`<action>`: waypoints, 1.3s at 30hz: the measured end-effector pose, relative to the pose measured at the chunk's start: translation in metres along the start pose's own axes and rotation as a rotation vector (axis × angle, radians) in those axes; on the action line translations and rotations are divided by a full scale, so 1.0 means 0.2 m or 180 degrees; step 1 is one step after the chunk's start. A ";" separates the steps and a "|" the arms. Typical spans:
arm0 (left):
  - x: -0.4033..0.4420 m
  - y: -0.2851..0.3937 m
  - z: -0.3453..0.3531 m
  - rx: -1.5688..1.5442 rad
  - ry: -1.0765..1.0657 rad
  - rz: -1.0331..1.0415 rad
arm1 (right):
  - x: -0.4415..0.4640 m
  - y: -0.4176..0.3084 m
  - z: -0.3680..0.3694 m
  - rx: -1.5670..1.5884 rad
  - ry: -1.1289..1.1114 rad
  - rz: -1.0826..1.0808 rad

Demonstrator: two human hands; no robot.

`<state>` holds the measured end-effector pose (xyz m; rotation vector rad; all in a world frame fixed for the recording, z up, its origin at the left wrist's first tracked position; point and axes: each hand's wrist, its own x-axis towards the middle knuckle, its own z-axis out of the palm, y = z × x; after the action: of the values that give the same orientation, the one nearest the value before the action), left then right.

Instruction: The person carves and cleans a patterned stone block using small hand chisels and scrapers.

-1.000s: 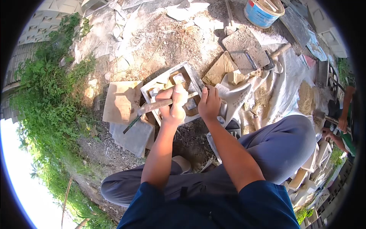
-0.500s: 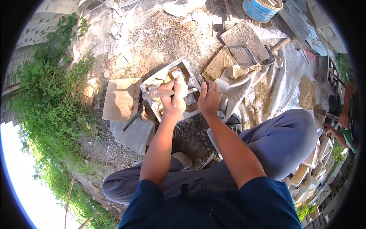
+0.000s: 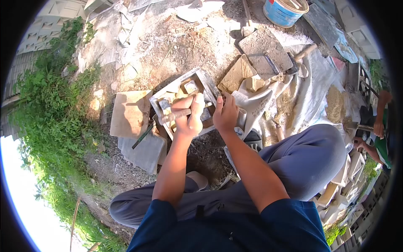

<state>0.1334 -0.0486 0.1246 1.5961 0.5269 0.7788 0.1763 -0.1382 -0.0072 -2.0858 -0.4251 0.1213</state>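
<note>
A grey, cement-stained rectangular mould (image 3: 163, 89) lies tilted on the ground between my knees, with several blocks inside it, one near the far corner (image 3: 191, 87). My left hand (image 3: 190, 117) is closed over the mould around a tool with a round, dusty handle (image 3: 174, 115). The handle sticks out to the left; the tool's working end is mostly hidden by the fist. On the mould's right side, my right hand (image 3: 226, 112) curls its fingers round the rim, thumb on top.
A wooden board (image 3: 131, 113) and a grey slab (image 3: 145, 153) lie left of the mould. Dusty boards (image 3: 265, 52), a hammer (image 3: 303, 53) and a crumpled sheet (image 3: 312, 90) are at right. Behind them stands a blue bucket (image 3: 282, 13). Another person's hand (image 3: 379, 128) shows far right.
The view has shifted slightly, so the mould sits a little lower. My left hand still grips the tool, its far end less visible now. My right hand stays at the mould's rim.
</note>
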 end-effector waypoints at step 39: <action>-0.24 -0.04 -0.11 -0.0616 0.1932 0.0612 | -0.01 0.03 0.01 -0.0069 -0.0135 -0.0170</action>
<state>0.0850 -0.0667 0.1097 1.2279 0.7077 1.4326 0.1747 -0.1408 -0.0125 -2.0944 -0.5093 0.1301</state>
